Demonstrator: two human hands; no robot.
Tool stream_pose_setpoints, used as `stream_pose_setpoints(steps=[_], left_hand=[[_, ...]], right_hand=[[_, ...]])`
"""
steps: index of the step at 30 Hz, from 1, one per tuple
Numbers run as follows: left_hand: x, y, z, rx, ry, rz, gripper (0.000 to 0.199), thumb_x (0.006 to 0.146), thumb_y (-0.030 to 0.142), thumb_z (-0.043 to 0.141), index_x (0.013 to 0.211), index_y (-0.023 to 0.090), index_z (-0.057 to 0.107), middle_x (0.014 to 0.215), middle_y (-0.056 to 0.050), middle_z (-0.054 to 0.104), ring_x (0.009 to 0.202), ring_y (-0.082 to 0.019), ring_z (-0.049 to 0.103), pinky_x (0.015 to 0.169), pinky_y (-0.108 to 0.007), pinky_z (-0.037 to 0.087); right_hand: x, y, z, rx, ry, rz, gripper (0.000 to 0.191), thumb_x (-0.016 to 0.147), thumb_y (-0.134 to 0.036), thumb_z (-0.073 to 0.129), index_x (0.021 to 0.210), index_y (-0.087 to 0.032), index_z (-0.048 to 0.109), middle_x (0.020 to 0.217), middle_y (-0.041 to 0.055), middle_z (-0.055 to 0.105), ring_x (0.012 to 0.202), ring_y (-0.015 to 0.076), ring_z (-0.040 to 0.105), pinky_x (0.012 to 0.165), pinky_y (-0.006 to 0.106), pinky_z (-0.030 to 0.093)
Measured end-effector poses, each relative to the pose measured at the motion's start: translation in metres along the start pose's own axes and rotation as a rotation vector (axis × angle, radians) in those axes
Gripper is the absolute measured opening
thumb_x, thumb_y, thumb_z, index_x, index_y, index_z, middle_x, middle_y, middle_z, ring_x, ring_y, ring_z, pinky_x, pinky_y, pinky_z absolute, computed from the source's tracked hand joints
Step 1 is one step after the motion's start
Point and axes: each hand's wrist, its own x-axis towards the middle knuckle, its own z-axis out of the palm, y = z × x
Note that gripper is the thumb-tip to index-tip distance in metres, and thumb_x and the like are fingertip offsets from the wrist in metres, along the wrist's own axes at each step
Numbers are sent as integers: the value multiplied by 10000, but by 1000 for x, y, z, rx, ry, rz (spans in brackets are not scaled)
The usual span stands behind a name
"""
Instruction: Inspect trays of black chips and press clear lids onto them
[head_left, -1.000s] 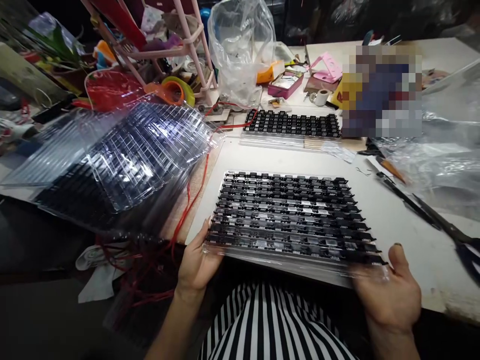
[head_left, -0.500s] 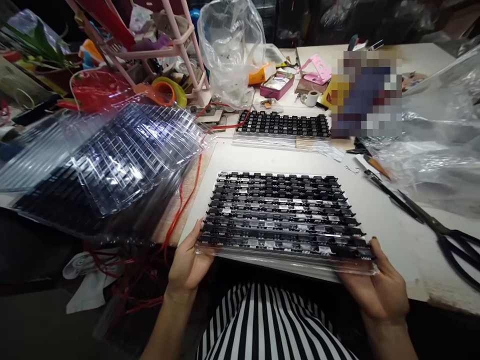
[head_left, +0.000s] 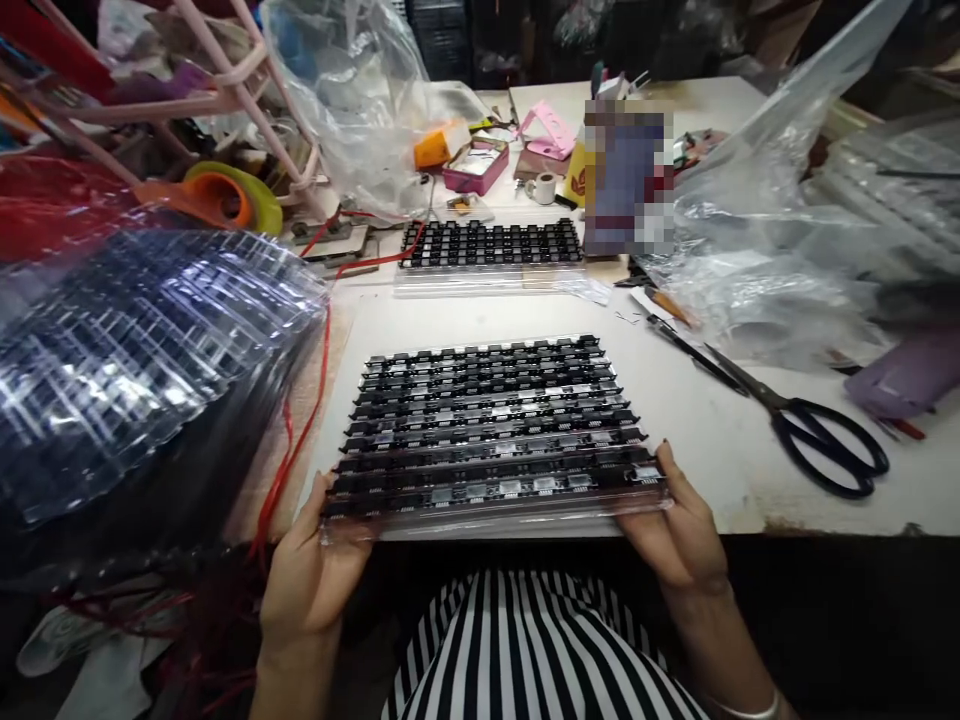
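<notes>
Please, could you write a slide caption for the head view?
Left hand and right hand hold a clear tray of black parts; scissors lie to its right.

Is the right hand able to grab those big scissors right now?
Probably not: the right hand is busy holding the clear plastic tray. Were it free, it likely could: the black-handled scissors lie uncovered on the table to its right.

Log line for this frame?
left hand: grips tray, near-left corner; right hand: grips near-right corner; tray: black parts in rows; scissors: on table
</notes>
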Motion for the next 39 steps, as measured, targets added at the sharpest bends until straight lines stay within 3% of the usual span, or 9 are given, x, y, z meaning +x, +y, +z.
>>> stream_pose_setpoints(steps=[6, 11, 20, 27, 32, 36, 39], left_hand=[[1, 0, -5, -41, -141, 60, 405, 959, 228, 327, 1328, 267, 491, 1152, -84, 671, 1039, -263, 638, 852, -483, 538], [0, -5, -3, -85, -201, 43, 419, 936, 262, 416, 1340, 367, 448, 1297, -14, 577, 1115, -230, 596, 927, -463, 501], [-8, -15, 3, 211, -59, 209, 391, 885, 374, 513, 1276, 369, 519, 1419, 64, 457, 1320, -205, 397, 1086, -423, 361], [-6, -15, 1, 176, -83, 213, 376, 889, 348, 488, 1263, 361, 524, 1396, 78, 488, 1309, -183, 420, 1107, -433, 329], [-8, -14, 5, 147, -38, 181, 400, 886, 388, 503, 1281, 323, 515, 1385, 36, 507, 1273, -158, 464, 1112, -410, 301], [-8, -14, 8, 192, 30, 160, 468, 830, 534, 538, 1248, 324, 547, 1379, 10, 517, 1249, -204, 495, 1121, -488, 253], [-7, -14, 8, 246, 65, 178, 493, 809, 567, 544, 1233, 316, 562, 1369, -3, 530, 1246, -240, 495, 1111, -553, 244]], right_hand=[[1, 4, 2, -15, -50, -41, 311, 918, -422, 502, 1056, -230, 703, 1064, 27, 717, 1089, 215, 615, 1008, 409, 447], [1, 8, 3, -55, -74, -97, 309, 897, -426, 542, 1055, -212, 699, 1039, 36, 718, 1062, 224, 623, 961, 396, 475], [-4, 15, 13, -83, -23, -189, 323, 904, -451, 519, 1107, -250, 671, 1163, 46, 668, 1110, 245, 589, 948, 418, 489], [-4, 19, 11, -62, 84, -200, 335, 924, -420, 496, 1200, -266, 608, 1292, 25, 589, 1239, 217, 487, 1005, 401, 449], [-5, 13, 8, -52, -64, -169, 315, 950, -372, 457, 1211, -267, 600, 1262, 20, 611, 1189, 206, 530, 1006, 403, 442], [-6, 6, 4, -66, -234, -78, 333, 957, -364, 428, 1232, -258, 582, 1248, 27, 620, 1191, 212, 527, 1025, 445, 413], [-6, 5, 2, -71, -257, -60, 332, 939, -378, 453, 1229, -278, 579, 1264, 19, 612, 1191, 215, 527, 1031, 468, 399]])
